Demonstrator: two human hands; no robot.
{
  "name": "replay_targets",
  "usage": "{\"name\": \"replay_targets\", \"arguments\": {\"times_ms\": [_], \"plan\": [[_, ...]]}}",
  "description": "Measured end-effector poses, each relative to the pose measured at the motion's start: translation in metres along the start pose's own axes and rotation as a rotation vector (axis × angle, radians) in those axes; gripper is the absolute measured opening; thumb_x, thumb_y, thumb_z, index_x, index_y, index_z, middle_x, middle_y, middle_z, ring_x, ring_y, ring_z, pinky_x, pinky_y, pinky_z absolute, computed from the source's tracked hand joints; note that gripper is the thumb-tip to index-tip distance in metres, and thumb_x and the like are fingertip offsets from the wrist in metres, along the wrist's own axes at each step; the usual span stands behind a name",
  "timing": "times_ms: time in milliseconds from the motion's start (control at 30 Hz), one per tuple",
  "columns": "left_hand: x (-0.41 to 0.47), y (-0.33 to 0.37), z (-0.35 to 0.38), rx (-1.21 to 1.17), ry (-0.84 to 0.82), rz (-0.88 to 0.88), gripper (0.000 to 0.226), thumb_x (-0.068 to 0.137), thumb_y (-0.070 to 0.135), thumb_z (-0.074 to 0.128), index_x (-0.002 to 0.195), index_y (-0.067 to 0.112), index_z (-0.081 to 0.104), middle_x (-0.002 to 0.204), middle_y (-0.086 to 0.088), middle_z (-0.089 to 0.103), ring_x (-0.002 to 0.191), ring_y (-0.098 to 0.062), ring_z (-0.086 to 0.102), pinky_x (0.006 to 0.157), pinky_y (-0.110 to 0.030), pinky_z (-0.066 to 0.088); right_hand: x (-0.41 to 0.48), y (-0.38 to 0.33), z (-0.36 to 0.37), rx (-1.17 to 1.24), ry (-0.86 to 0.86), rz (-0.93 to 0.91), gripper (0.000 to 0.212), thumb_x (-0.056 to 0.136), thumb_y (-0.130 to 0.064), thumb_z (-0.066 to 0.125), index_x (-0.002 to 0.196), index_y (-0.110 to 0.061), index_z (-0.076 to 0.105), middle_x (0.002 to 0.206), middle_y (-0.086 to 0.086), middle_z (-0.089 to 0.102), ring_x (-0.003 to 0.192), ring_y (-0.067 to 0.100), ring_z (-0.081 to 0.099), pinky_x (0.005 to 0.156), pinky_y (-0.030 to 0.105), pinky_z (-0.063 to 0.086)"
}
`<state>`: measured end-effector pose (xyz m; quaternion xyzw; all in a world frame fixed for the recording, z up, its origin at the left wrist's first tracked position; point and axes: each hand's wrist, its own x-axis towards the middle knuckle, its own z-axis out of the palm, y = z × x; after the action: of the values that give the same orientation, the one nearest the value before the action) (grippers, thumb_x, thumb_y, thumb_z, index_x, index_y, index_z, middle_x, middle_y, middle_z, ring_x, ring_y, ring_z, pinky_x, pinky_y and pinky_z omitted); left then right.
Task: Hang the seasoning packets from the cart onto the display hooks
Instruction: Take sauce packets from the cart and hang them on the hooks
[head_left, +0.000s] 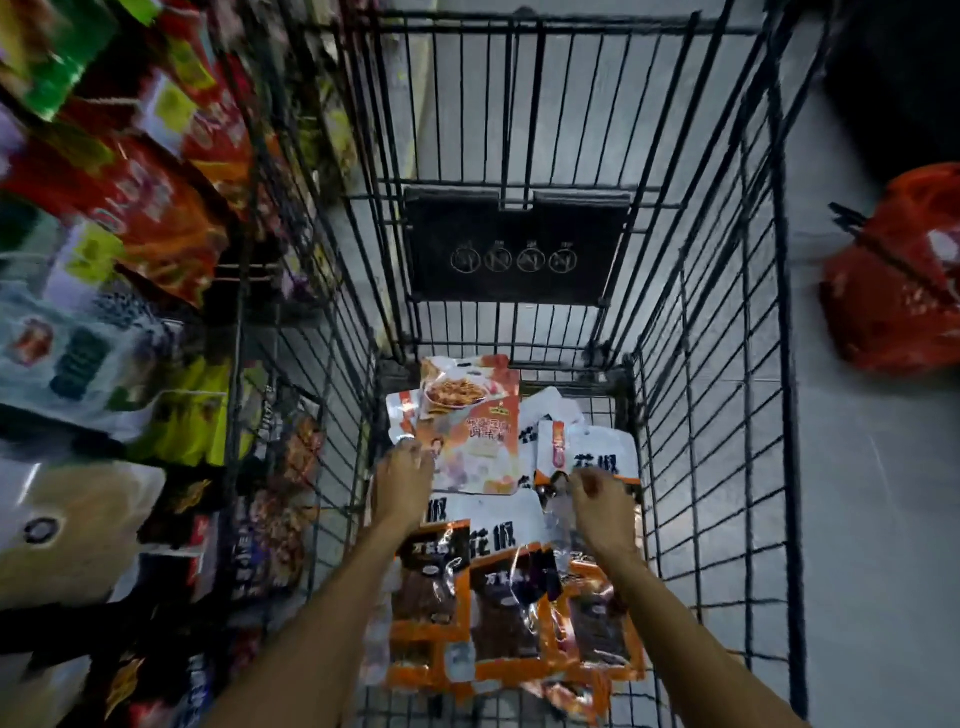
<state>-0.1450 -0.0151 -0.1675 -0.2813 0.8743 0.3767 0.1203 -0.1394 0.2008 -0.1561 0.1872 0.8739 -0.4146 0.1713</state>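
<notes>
1. Down in the wire cart, the seasoning packets lie in a loose heap on the bottom, none on a hook yet.
2. The left hand is in, fingertips on the left edge of the orange-and-white packet. Blur hides whether it grips or only touches.
3. The right hand is in too, fingers curled and pinching the lower edge of a white packet just beside the first.
4. Nearer the person, dark packets with orange borders overlap under both forearms.
5. Left of the cart, display packets hang in a blur. On the right, a red bag sits on the floor.
</notes>
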Motion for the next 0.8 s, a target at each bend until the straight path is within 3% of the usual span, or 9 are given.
{"name": "replay_targets", "arguments": {"times_ms": [100,233,333,433,500,600,667,733,800], "plan": [[0.04,-0.007,0.012,0.052,0.015,-0.035,0.027,0.096,0.016,0.048,0.112,-0.004,0.057,0.107,-0.025,0.064,0.098,-0.038,0.06,0.07,-0.032,0.039,0.027,-0.008,0.036,0.014,-0.053,-0.028,0.024,0.098,-0.017,0.049,0.111,-0.002,0.061,0.1,0.013,0.067,0.091,0.025,0.062,0.078,0.031,0.047],[0.077,-0.023,0.024,0.026,-0.019,-0.113,0.031,0.095,0.019,0.049,0.098,-0.01,0.06,0.1,-0.029,0.065,0.088,-0.037,0.064,0.07,-0.041,0.051,0.056,-0.021,0.083,-0.086,-0.108,0.037,0.036,0.095,-0.033,0.055,0.112,-0.001,0.055,0.102,0.012,0.062,0.098,0.029,0.061,0.083,0.034,0.048],[0.088,-0.02,0.034,-0.149,-0.038,-0.152,0.032,0.096,0.022,0.052,0.101,-0.009,0.061,0.102,-0.033,0.063,0.073,-0.028,0.057,0.06,-0.033,0.038,0.069,-0.026,0.102,-0.145,-0.053,0.116,0.039,0.087,-0.028,0.067,0.111,-0.001,0.054,0.109,0.015,0.062,0.103,0.031,0.06,0.087,0.042,0.051],[0.093,-0.015,0.036,-0.202,-0.049,-0.219,0.031,0.098,0.021,0.045,0.1,-0.003,0.065,0.095,-0.023,0.067,0.068,-0.02,0.05,0.048,-0.023,0.031,0.077,-0.026,0.107,-0.128,0.013,0.187,0.016,0.091,-0.014,0.06,0.099,0.0,0.06,0.102,0.016,0.067,0.091,0.029,0.064,0.073,0.035,0.053],[0.095,-0.015,0.035,-0.204,-0.059,-0.237,0.036,0.099,0.022,0.039,0.102,-0.005,0.063,0.077,-0.015,0.06,0.057,-0.018,0.046,0.041,-0.021,0.029,0.081,-0.026,0.105,-0.107,0.01,0.198,0.017,0.092,-0.01,0.056,0.088,0.002,0.067,0.092,0.017,0.07,0.076,0.026,0.063,0.06,0.027,0.047],[0.098,-0.013,0.035,-0.179,-0.047,-0.248,0.037,0.099,0.019,0.036,0.102,-0.008,0.062,0.083,-0.021,0.059,0.065,-0.024,0.051,0.051,-0.026,0.029,0.078,-0.029,0.088,-0.059,0.017,0.209,0.023,0.091,-0.01,0.058,0.072,0.0,0.067,0.072,0.012,0.065,0.056,0.019,0.055,0.046,0.021,0.038],[0.101,-0.012,0.036,-0.16,-0.012,-0.249,0.035,0.098,0.016,0.038,0.1,-0.011,0.061,0.1,-0.028,0.063,0.08,-0.029,0.056,0.061,-0.029,0.035,0.073,-0.024,0.069,-0.042,0.021,0.196,0.027,0.091,-0.01,0.059,0.064,-0.004,0.061,0.067,0.009,0.063,0.054,0.02,0.057,0.046,0.023,0.042],[0.105,-0.011,0.04,-0.125,0.006,-0.242,0.035,0.098,0.017,0.042,0.109,-0.011,0.06,0.113,-0.026,0.062,0.097,-0.032,0.059,0.077,-0.037,0.046,0.065,-0.01,0.047,-0.035,0.04,0.2,0.022,0.09,-0.006,0.059,0.068,-0.003,0.061,0.07,0.01,0.066,0.058,0.024,0.064,0.051,0.032,0.054],[0.106,-0.008,0.045,-0.072,0.006,-0.226,0.038,0.097,0.023,0.049,0.12,-0.006,0.057,0.124,-0.023,0.058,0.113,-0.033,0.056,0.091,-0.038,0.046,0.058,0.005,0.029,-0.051,0.113,0.218,0.015,0.089,-0.002,0.059,0.075,0.0,0.065,0.07,0.009,0.065,0.054,0.02,0.062,0.051,0.022,0.055]]}}
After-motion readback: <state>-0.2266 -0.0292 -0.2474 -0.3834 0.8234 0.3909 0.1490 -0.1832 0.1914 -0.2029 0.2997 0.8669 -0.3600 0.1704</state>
